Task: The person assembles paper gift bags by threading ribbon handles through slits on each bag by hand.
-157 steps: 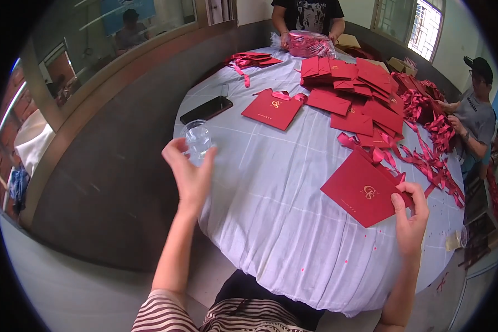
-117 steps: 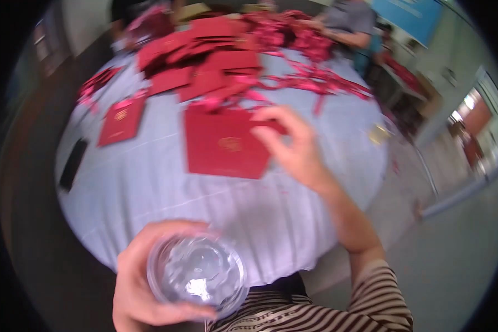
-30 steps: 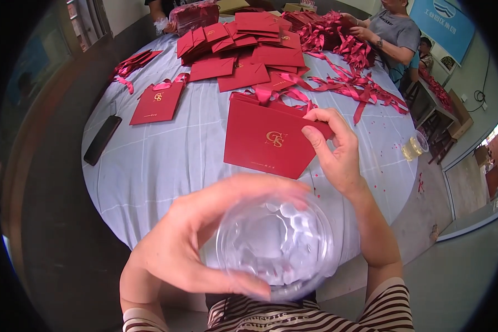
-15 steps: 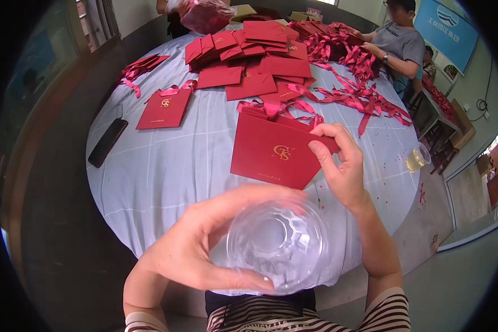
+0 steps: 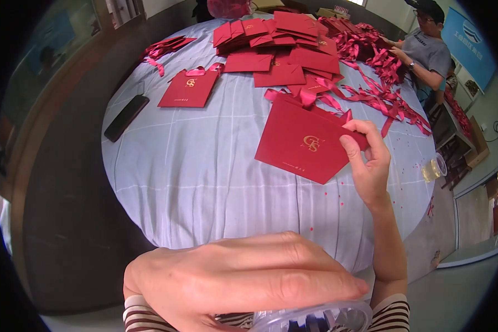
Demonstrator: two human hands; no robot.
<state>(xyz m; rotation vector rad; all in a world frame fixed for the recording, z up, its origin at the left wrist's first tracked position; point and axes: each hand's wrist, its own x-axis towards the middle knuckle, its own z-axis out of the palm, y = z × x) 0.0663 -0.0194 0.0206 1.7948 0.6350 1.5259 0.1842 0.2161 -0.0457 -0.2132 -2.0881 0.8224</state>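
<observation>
My left hand is close to me at the bottom of the view, its fingers wrapped round a clear plastic cup. The cup is tilted and partly cut off by the lower edge. On the right, my right hand pinches the right edge of a red paper gift bag between thumb and fingers. The bag has a gold emblem on its front and pink ribbon handles at its top, and is held at a slant over the table. My left thumb is mostly hidden.
A round table with a pale blue cloth bears a heap of red bags, one separate bag, a black phone and loose ribbons. A cup of yellowish liquid stands at the right edge. Another person handles ribboned bags at far right.
My left hand has brought the cup nearer to me and lower in the view, tilting it. My right hand still holds the gift bag, now more slanted. The whole view has shifted.
</observation>
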